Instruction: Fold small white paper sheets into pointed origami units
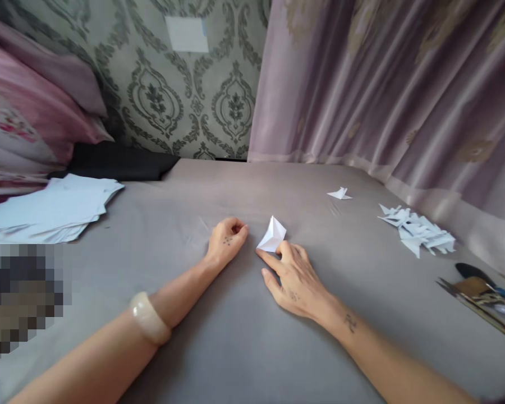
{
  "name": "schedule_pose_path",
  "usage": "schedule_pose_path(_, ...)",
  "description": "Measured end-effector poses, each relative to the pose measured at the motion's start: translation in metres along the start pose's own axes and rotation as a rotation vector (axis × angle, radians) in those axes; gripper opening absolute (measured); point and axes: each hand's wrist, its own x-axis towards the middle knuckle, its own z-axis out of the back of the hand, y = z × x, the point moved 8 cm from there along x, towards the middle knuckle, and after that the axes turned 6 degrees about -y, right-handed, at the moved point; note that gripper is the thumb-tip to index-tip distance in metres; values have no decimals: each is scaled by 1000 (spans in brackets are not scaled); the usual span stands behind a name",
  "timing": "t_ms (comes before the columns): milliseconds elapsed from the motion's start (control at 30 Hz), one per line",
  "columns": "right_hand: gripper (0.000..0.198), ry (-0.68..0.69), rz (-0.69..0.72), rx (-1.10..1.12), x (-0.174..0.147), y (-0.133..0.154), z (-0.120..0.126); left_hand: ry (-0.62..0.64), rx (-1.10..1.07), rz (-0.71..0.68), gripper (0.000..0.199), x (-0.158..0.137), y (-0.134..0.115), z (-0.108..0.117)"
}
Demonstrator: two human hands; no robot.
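A small folded piece of white paper (272, 234) with raised creases and a pointed top lies on the grey cloth near the middle. My right hand (292, 278) touches its lower edge, the index finger stretched along the lower left corner and another finger bent against the paper. The thumb of that hand is spread away and grips nothing. To the left of the paper, apart from it, my left hand (227, 241) rests with fingers curled and thumb brought to the index finger. Nothing shows in it.
A stack of white paper sheets (59, 205) lies at left by a black item (122, 161). One folded paper bird (340, 193) sits back right, near a pile of folded paper shapes (423, 229). Scissors and other tools (480, 297) lie at far right. A curtain (340, 84) hangs behind.
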Motion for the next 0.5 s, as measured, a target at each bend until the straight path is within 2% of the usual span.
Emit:
schedule_pose_path(167, 41, -36, 51, -65, 0, 0, -4, -14, 25, -52, 19, -3, -4, 1)
schedule_pose_path(367, 37, -114, 52, -89, 0, -2, -4, -11, 60, -45, 18, -6, -5, 6)
schedule_pose_path(500, 34, -157, 23, -72, -2, 1, 1, 21, 57, -48, 31, -9, -6, 6)
